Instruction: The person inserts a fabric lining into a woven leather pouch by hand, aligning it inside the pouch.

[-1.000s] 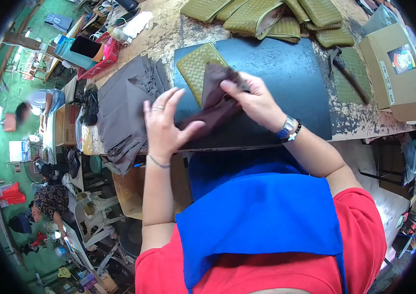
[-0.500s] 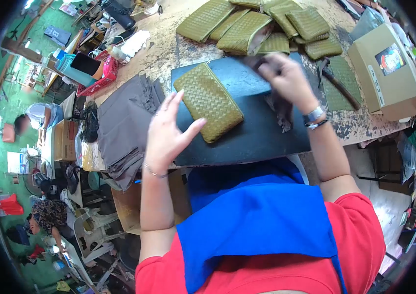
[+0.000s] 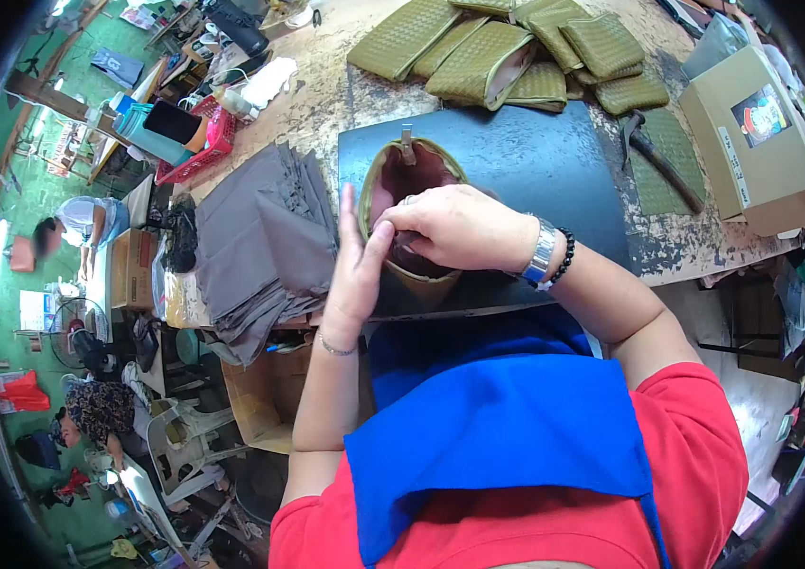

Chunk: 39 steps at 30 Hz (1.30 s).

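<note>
An olive woven pouch point(image 3: 371, 180) stands unzipped on the dark board point(image 3: 535, 161), its pinkish lining facing up. A metal clip or zipper end point(image 3: 407, 144) shows at its far edge. My left hand point(image 3: 357, 270) rests along the pouch's left side, fingers stretched up and thumb near the rim. Over the opening is my right hand point(image 3: 459, 228), its fingers pinched together at the left rim. Some dark material shows under my right hand; what the fingers grip is hidden.
Several olive woven pouches point(image 3: 483, 62) lie at the back. A hammer point(image 3: 663, 161) rests on a woven piece beside a cardboard box point(image 3: 753, 142). Grey cloth pieces point(image 3: 260, 228) and a red basket point(image 3: 220, 142) are at left. Two people work farther left.
The pouch, earlier closed and lying flat, is now open and upright. My right hand has moved left from the board's right side to the pouch's mouth. The dark cloth has left the board's right side.
</note>
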Available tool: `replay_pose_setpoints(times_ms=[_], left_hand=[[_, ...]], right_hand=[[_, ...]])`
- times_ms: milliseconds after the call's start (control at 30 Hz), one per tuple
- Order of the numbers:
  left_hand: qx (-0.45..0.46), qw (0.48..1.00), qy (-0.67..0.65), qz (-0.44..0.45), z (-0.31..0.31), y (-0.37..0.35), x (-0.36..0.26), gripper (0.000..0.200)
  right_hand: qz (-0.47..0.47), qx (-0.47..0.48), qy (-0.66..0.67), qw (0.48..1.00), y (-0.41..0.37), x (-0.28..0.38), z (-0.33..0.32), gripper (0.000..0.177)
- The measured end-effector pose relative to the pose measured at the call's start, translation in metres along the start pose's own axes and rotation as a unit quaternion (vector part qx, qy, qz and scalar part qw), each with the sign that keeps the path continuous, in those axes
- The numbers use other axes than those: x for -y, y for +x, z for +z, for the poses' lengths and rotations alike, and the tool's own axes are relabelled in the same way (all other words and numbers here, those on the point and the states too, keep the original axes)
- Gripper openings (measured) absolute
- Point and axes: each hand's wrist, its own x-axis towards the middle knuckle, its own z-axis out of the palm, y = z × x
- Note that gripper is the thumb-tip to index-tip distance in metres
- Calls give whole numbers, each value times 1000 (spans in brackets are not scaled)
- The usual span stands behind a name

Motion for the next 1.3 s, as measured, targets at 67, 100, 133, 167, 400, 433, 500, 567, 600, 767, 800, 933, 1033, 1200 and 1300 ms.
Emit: replay_pose_setpoints(times_ms=[67, 100, 133, 167, 400, 433, 500, 567, 600, 767, 800, 933, 1033, 1200, 1300], left_hand=[[-25, 1000, 3, -9, 6, -2, -32, 88], [-9, 999, 12, -48, 3, -3, -45, 89], [-6, 999, 14, -38, -3, -2, -42, 89], [-3, 999, 16, -28, -9, 0, -39, 90], [77, 959, 240, 133, -20, 56, -58, 72], [81, 963, 235, 108, -20, 70, -57, 65], [89, 967, 229, 58, -23, 92, -47, 53], [73, 964, 239, 90, -16, 94, -45, 36], [68, 962, 244, 101, -13, 93, -42, 35], [37, 949, 312, 15, -5, 65, -57, 30], [47, 961, 272, 29, -9, 63, -51, 33], [50, 976, 211, -6, -13, 58, -41, 38], [28, 963, 262, 56, -6, 51, -46, 44], [-26, 830, 495, 255, 10, 41, -65, 45], [-34, 752, 573, 325, 14, 41, -67, 28]], right_hand=[[-12, -29, -37, 999, -6, 1, -4, 29], [6, -52, -19, 998, -11, 0, -12, 28], [25, -76, 0, 997, -15, -2, -22, 27], [43, -99, 19, 994, -20, -6, -33, 27], [184, -33, -35, 982, -29, -78, -52, 37], [203, -28, -33, 978, -22, -70, -47, 43], [101, -201, -77, 971, -11, -65, -32, 59], [20, -219, 81, 972, 3, -49, -37, 51], [29, -198, 71, 977, 6, -37, -36, 47], [32, -94, 68, 993, 13, -48, -17, 25], [16, -86, 86, 992, 13, -50, -16, 21], [-71, -72, 30, 994, 16, -57, -7, 19], [-55, -109, 17, 992, 15, -54, -5, 23], [-34, -125, 60, 990, 14, -59, -1, 22], [-25, -123, 92, 988, 14, -62, 1, 20]])
